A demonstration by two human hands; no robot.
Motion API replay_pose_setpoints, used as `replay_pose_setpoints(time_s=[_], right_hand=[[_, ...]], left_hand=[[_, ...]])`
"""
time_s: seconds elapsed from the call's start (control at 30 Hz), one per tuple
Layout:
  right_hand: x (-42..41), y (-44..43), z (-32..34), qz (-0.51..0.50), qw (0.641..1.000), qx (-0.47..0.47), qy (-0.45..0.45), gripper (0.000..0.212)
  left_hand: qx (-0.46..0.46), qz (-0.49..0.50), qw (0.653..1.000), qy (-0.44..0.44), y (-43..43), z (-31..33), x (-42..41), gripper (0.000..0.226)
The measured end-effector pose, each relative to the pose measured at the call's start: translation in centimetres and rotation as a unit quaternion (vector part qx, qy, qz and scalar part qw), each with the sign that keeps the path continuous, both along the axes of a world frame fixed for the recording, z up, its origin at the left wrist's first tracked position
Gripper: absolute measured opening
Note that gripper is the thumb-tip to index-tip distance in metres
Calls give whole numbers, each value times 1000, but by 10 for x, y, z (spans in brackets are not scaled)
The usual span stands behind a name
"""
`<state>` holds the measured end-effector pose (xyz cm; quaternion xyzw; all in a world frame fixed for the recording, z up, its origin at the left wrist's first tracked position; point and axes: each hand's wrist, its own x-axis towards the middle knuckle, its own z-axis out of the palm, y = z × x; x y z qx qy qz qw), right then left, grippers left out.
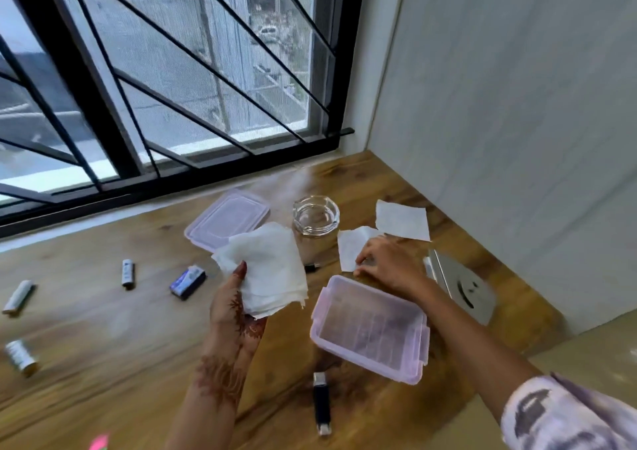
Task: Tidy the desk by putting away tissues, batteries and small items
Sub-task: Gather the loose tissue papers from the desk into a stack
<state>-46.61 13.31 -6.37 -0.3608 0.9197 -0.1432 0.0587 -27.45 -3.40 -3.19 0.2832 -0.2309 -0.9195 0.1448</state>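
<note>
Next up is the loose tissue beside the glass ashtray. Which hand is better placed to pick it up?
Right. The right hand rests its fingers on that tissue, just past the open container. The left hand grips a stack of tissues and is farther from it.

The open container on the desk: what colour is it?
The container is pale purple; head view.

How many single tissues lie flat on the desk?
2. One tissue lies right of the glass ashtray, touched by the right hand; the other tissue lies beyond it, nearer the wall. The left hand grips a stack of tissues; its count is hidden.
</note>
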Motion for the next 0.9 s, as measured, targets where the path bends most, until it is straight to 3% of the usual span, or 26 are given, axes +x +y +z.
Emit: replay_pose_setpoints(time_s=[0.17,0.23,0.37,0.5,0.7,0.8,0.9], right_hand=[[-6,-2,-10,3,1000,-27,-16,18],[-5,-2,-8,-36,993,-97,-56,15],[11,-14,20,-129,922,-330,-154,8],[39,-33,56,-75,888,-425,-162,2],[79,-56,55,136,936,-311,-92,26],[85,-57,42,176,950,-249,-68,37],[87,-53,38,206,950,-229,-55,44]], left_hand=[[5,9,1000,-20,2,-2,-13,38],[5,24,999,-22,2,-3,-16,34],[-6,23,1000,-5,3,3,-19,27],[11,13,1000,-14,3,11,-23,38],[37,-7,999,24,7,16,-28,46],[46,-10,997,62,9,19,-32,53],[43,-9,997,71,13,21,-36,45]])
